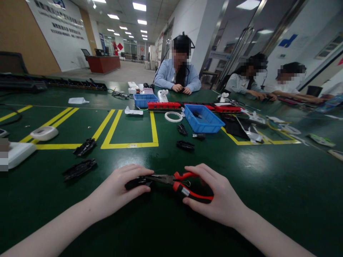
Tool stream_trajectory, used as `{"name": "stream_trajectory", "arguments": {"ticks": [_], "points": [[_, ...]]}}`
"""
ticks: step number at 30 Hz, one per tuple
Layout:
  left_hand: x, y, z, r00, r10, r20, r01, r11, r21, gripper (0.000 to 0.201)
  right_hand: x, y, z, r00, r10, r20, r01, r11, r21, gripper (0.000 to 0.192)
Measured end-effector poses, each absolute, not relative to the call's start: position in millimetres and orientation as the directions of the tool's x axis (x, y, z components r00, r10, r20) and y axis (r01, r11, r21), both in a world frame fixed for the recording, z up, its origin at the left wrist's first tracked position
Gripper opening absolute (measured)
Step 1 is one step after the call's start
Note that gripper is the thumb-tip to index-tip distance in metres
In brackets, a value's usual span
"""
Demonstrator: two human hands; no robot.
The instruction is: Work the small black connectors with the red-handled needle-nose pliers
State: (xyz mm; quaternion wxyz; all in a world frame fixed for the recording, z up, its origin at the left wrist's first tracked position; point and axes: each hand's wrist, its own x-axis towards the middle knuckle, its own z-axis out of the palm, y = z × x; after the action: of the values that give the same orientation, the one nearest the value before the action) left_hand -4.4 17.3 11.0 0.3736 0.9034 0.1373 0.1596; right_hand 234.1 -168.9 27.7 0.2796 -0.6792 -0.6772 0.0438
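Room: an open hall with ceiling lights, a white wall with lettering at upper left, glass doors at upper right.
Surface: a dark green table [268, 185] marked with yellow tape lines [128, 144] across the middle of the frame.
Left hand [118, 189]: lower centre, fingers curled over a small black part [136, 183], pressing it to the table; most of the part is hidden under the fingers.
Right hand [214, 196]: lower centre-right, fingers wrapped around the red-and-black handles of the pliers [182, 184].
Pliers: lying low between both hands, the tips reaching to the black part; whether they grip it is hard to make out.
Hidden: the right palm covers the handle ends; both forearms are cut off by the bottom edge.
Middle of frame: a blue bin [206, 119], a white tape ring [173, 116], loose black pieces [185, 145].
Left edge: white devices [44, 133], partly cut off.
Far side: three seated people [177, 73] with their hands on the table.
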Motion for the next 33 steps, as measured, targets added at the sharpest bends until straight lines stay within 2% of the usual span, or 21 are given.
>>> {"name": "stream_trajectory", "arguments": {"ticks": [15,22,28,33], "points": [[-4.6,19.4,9.8,0.92,0.355,0.167,0.129,-0.675,0.726,0.033,234.7,-168.7,25.9,0.075,0.937,0.342,0.901,0.083,-0.425,0.058],[-5.7,19.1,9.2,0.906,0.357,0.226,0.092,-0.689,0.719,0.031,233.1,-169.9,26.3,0.064,0.934,0.35,0.889,0.106,-0.445,0.058],[-7.0,16.3,8.0,0.887,0.331,0.321,0.043,-0.752,0.658,0.031,231.7,-169.6,26.8,0.116,0.952,0.282,0.84,0.057,-0.539,0.057],[-7.7,16.2,6.8,0.88,0.328,0.343,0.038,-0.769,0.638,0.032,231.2,-168.9,29.1,0.15,0.966,0.211,0.804,0.005,-0.594,0.055]]}}
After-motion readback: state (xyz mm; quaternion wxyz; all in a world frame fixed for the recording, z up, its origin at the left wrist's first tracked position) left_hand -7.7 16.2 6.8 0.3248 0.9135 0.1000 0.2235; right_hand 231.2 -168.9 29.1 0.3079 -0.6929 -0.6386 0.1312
